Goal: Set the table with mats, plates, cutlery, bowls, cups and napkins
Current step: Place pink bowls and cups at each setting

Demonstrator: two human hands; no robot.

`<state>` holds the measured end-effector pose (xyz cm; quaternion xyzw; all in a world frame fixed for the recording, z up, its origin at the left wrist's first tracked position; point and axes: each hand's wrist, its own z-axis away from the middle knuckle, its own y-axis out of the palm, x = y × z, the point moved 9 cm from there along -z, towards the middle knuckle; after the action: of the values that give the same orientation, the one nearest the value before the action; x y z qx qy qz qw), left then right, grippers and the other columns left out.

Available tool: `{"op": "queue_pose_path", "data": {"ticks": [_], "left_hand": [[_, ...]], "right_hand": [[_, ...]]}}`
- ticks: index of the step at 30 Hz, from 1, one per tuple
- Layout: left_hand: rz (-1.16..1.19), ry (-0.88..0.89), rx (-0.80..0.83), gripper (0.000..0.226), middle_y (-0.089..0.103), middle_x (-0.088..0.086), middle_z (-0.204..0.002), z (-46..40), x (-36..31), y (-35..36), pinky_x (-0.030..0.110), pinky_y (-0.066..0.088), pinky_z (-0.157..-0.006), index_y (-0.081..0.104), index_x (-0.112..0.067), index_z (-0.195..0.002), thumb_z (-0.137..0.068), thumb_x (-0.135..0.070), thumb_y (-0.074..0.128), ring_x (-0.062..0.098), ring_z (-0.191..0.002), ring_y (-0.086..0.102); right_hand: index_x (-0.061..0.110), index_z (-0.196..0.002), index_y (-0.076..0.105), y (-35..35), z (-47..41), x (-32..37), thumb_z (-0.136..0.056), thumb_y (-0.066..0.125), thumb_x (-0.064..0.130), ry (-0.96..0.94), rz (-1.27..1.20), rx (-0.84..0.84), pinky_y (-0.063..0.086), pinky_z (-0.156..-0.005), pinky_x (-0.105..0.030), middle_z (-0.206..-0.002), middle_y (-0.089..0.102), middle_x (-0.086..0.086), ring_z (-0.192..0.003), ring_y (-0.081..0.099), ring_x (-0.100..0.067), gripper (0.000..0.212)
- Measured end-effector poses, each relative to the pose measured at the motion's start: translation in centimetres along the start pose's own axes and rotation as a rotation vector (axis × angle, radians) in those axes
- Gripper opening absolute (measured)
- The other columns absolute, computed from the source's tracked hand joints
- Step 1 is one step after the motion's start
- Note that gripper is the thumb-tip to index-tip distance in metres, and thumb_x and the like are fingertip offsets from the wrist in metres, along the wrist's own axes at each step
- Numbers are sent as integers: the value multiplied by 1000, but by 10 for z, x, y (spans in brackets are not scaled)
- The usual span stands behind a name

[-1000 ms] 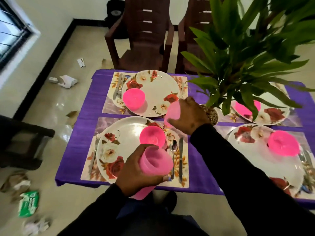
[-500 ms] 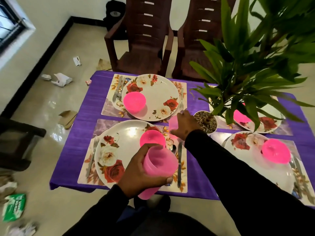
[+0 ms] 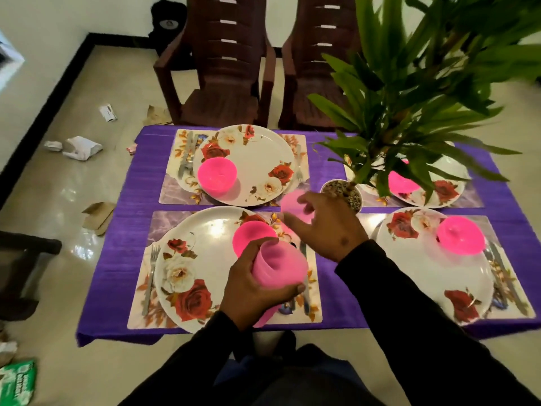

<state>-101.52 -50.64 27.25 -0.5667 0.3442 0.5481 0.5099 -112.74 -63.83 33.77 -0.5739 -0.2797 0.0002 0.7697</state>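
My left hand grips a stack of pink cups over the near left mat. My right hand hovers with loosened, spread fingers just behind a single pink cup. This cup stands on the purple cloth between the two left plates. The near left floral plate and the far left plate each carry a pink bowl. The two right plates also hold pink bowls. Cutlery lies beside the plates.
A potted plant stands mid-table right beside my right hand, its leaves hanging over the far right setting. Two dark brown chairs stand behind the table. Crumpled paper and cardboard litter the floor at left.
My right hand has lowered the single pink cup onto the cloth beside the plant pot and loosened its fingers, drawing back slightly. The left hand still holds the cup stack.
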Motion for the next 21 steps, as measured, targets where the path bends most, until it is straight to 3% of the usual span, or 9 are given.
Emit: {"op": "queue_pose_path", "data": {"ticks": [2, 4, 6, 8, 11, 13, 18, 21], "left_hand": [[-21, 11, 2, 79, 64, -28, -112, -6, -1, 14, 10, 50, -82, 53, -49, -120, -51, -51, 93, -3, -106, 62], [-17, 30, 31, 78, 64, -31, -111, -10, -8, 33, 5, 47, -80, 55, -46, -119, -55, -33, 97, -7, -105, 61], [-14, 59, 64, 79, 66, -28, -112, -12, -17, 56, 9, 49, -82, 58, -38, -121, -54, -26, 97, -4, -105, 64], [-18, 80, 80, 79, 67, -26, -113, -13, -27, 77, 15, 52, -86, 60, -35, -122, -50, -37, 94, 0, -105, 65], [-25, 85, 115, 71, 69, -25, -109, -12, -39, 118, 17, 54, -83, 61, -37, -115, -50, -40, 89, 0, -99, 67], [-7, 61, 133, 67, 73, -18, -105, -13, -43, 142, 27, 57, -83, 65, -34, -113, -51, -35, 90, 4, -95, 70], [38, 23, 150, 66, 76, -11, -100, -6, -59, 229, 17, 53, -77, 69, -22, -110, -48, -32, 89, 5, -90, 71], [53, -88, 174, 64, 77, -1, -101, 3, -51, 286, 32, 59, -78, 70, -21, -107, -48, -34, 92, 21, -96, 73]], "right_hand": [[18, -110, 72, 2, 26, -2, -74, 56, 81, 20, -189, 145, 51, -78, -33, -100, 71, 4, -88, 65, -10, 75], [18, -101, 73, 3, 47, -11, -66, 58, 87, 24, -169, 215, 53, -80, -38, -96, 71, 4, -86, 63, -11, 78], [19, -116, 68, 0, 60, -33, -60, 64, 84, 52, -96, 209, 50, -88, -35, -110, 67, 2, -97, 60, -14, 85], [24, -123, 65, -7, 65, -53, -56, 62, 85, 60, -101, 183, 49, -91, -33, -114, 66, 4, -99, 58, -13, 91], [24, -100, 69, -27, 75, -85, -65, 71, 73, 59, -190, 114, 51, -77, -23, -88, 66, 15, -79, 58, -2, 60], [29, -88, 63, -42, 82, -107, -70, 75, 65, 61, -177, 72, 41, -65, -12, -75, 56, 19, -69, 53, 3, 42], [22, -84, 72, -77, 107, -189, -57, 56, 85, 49, -149, 41, 49, -68, -34, -75, 66, 4, -69, 57, -8, 71], [25, -93, 73, -110, 124, -238, -57, 67, 79, 7, -226, 17, 48, -69, -28, -80, 64, 10, -73, 58, -5, 66]]}}
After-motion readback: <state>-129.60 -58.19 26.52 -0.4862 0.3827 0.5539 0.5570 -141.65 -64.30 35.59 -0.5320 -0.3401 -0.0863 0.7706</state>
